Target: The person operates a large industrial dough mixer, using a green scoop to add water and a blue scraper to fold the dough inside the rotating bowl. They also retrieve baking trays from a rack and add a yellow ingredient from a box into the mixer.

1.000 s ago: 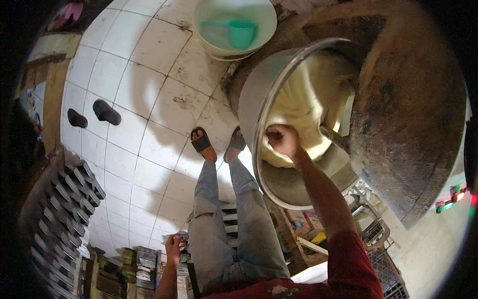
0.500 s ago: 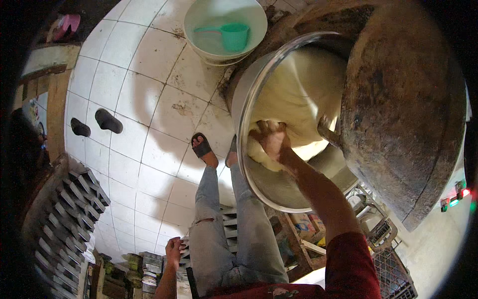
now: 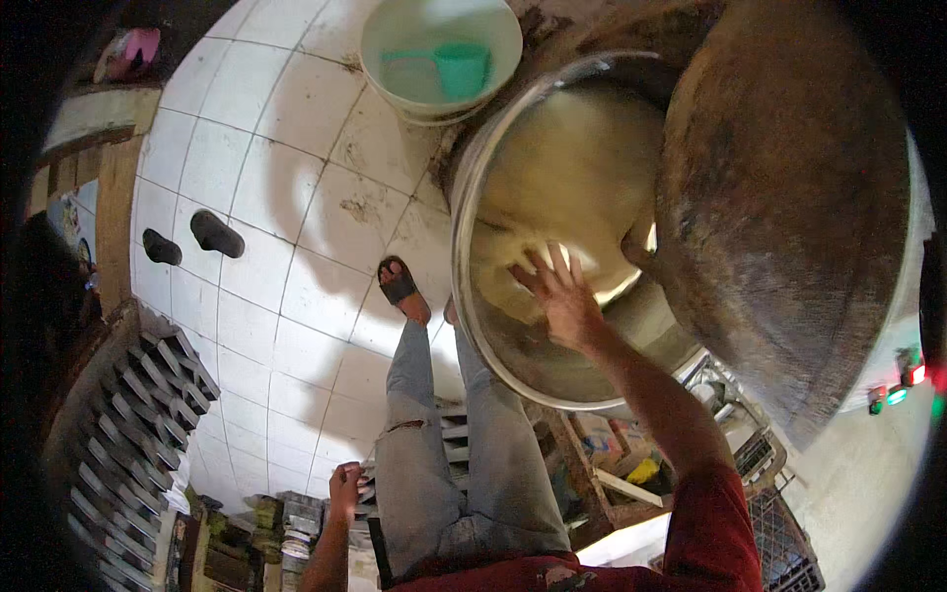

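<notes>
My right hand (image 3: 567,306) is over a large metal mixing bowl (image 3: 480,345), its fingers spread against or just above the pale dough (image 3: 562,168). Motion blurs the dough, so I cannot tell whether the fingertips touch it. A short, thick metal mixer arm (image 3: 639,247) reaches into the bowl from under the worn brown mixer head (image 3: 779,217), which hides the bowl's right side. Down beside my left leg hangs my left hand (image 3: 344,488), empty, with its fingers loosely bent and a little apart.
A white bucket (image 3: 395,104) holding a green dipper (image 3: 460,71) stands beyond the bowl on the tiled floor. Dark slippers (image 3: 217,234) lie to the left. Stacked metal pans (image 3: 138,434) stand at the lower left. A wooden shelf (image 3: 612,508) and black crate (image 3: 784,538) are at the lower right.
My right hand has come away from the dough at the bowl's near left, drawn slightly toward me and right, its curled fingers now spread. The left hand stays by my leg.
</notes>
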{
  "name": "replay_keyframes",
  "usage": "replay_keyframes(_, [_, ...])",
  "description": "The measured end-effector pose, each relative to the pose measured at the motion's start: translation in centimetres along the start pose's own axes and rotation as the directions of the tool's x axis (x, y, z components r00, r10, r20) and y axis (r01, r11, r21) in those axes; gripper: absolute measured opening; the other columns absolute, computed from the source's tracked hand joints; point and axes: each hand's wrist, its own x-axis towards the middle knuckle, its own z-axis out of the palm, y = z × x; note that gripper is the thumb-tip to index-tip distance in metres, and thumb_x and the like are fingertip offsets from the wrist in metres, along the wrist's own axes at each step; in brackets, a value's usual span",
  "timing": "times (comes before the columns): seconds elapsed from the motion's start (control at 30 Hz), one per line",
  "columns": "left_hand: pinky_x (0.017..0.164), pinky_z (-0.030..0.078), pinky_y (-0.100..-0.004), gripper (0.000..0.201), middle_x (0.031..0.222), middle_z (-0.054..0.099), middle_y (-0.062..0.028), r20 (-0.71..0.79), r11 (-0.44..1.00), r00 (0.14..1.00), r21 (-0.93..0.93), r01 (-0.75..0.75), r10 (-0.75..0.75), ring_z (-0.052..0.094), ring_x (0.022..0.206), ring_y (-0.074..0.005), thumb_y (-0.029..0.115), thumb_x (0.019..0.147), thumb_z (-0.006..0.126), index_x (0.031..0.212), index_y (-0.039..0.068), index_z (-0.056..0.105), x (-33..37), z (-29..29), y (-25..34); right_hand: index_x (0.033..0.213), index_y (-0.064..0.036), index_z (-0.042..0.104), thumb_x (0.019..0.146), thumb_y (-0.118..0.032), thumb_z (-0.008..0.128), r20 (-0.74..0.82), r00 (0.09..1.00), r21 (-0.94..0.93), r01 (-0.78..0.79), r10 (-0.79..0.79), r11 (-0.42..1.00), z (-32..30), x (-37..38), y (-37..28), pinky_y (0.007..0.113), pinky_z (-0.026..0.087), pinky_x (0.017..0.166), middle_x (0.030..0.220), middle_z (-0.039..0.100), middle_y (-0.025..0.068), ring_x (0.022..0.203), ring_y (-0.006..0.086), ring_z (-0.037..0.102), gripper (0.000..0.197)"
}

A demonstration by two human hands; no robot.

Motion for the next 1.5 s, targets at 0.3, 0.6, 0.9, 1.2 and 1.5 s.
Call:
replay_keyframes(0.3, [0.073, 0.055, -0.0341, 0.03, 0.1, 0.067, -0.0109, 0.028, 0.997, 0.999, -0.078, 0.024, -0.021, 0.067, 0.085, -0.019, 0.022, 0.096, 0.064, 0.119, 0.003, 0.059, -0.3, 1.8, 1.4, 0.144, -0.02, 0.05, 0.074, -0.011, 0.074, 0.04, 0.944, 0.444, -0.311, 0.328, 0.84, 0.4, 4.1, -0.5, 0.054, 0.043, 0.105, 0.15, 0.042, 0.0186, 0.135, 0.0397, 0.044, 0.075])
replay_keyframes(0.6, [0.062, 0.052, -0.0275, 0.026, 0.095, 0.067, -0.0075, 0.055, 0.983, 0.998, -0.182, 0.018, -0.008, 0.063, 0.074, -0.0148, 0.02, 0.097, 0.065, 0.116, 0.003, 0.059, 0.6, 2.9, -0.8, 0.149, 0.005, 0.034, 0.073, -0.018, 0.078, -0.457, 0.868, 0.315, -0.047, 0.195, 0.948, 1.6, -0.2, 7.1, 0.052, 0.029, 0.118, 0.156, 0.029, 0.0298, 0.146, 0.0472, 0.025, 0.091])
replay_keyframes(0.9, [0.061, 0.05, -0.0285, 0.024, 0.098, 0.065, -0.0072, 0.01, 0.97, 0.998, -0.234, 0.07, -0.069, 0.062, 0.075, -0.0138, 0.019, 0.098, 0.063, 0.115, 0.004, 0.059, -1.5, 3.1, 1.3, 0.151, 0.0028, 0.03, 0.078, -0.016, 0.071, -0.42, 0.9, 0.363, 0.048, 0.118, 0.931, -2.3, -3.2, 5.2, 0.053, 0.029, 0.117, 0.157, 0.027, 0.0302, 0.145, 0.0483, 0.028, 0.087])
replay_keyframes(1.2, [0.069, 0.054, -0.03, 0.029, 0.098, 0.065, -0.007, 0.006, 0.98, 0.993, -0.165, 0.113, -0.114, 0.063, 0.078, -0.0147, 0.02, 0.094, 0.064, 0.118, 0.004, 0.059, -1.6, 0.7, -1.3, 0.155, -0.002, 0.026, 0.078, -0.011, 0.067, -0.421, 0.839, 0.515, -0.091, 0.344, 0.852, -1.7, 0.6, -1.2, 0.052, 0.021, 0.12, 0.16, 0.021, 0.0274, 0.148, 0.047, 0.022, 0.087])
replay_keyframes(1.5, [0.065, 0.054, -0.0312, 0.03, 0.099, 0.067, -0.0101, 0.012, 0.996, 0.999, -0.086, 0.035, -0.034, 0.066, 0.081, -0.0187, 0.024, 0.097, 0.065, 0.117, 0.002, 0.06, 1.9, -0.8, -0.1, 0.154, 0.0008, 0.02, 0.08, -0.04, 0.07, -0.489, 0.723, 0.369, -0.335, 0.488, 0.867, 2.8, 4.2, -2.4, 0.056, 0.018, 0.118, 0.158, 0.014, 0.0327, 0.148, 0.0456, 0.018, 0.098])
